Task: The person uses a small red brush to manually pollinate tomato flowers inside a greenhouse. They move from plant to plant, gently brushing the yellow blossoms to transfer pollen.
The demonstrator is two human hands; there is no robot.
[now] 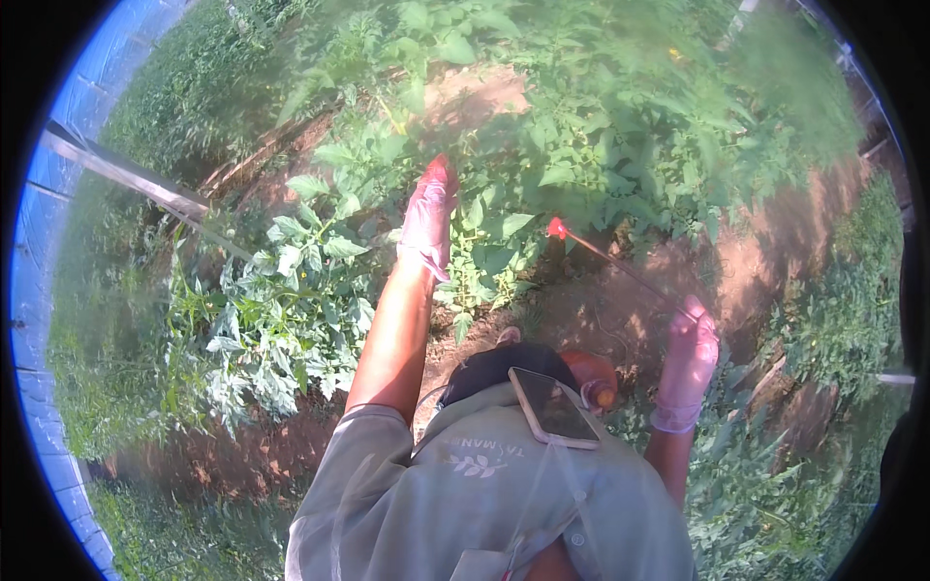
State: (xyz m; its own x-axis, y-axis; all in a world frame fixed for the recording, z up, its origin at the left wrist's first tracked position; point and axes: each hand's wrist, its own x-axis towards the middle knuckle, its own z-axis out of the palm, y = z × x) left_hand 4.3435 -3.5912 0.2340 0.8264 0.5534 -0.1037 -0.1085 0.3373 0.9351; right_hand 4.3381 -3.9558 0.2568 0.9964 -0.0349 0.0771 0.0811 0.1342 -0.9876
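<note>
My left hand (430, 210), in a thin translucent glove with reddish fingertips, reaches among the leafy green plants (490, 225); its fingers point away from me, and whether they grip anything is hidden. At the right, my right hand (694, 341), gloved the same way, is closed on the end of a thin stick (628, 272). The stick slants up and to the left, and a small bright red tip (557, 228) is at its far end, just right of the plants by my left hand.
A phone (556, 408) hangs on my chest. Beside my leg is an orange-red container (592, 374). Bare soil (603, 312) runs between dense plant rows. A wooden beam (138, 178) slants in from the left, near blue sheeting (36, 290).
</note>
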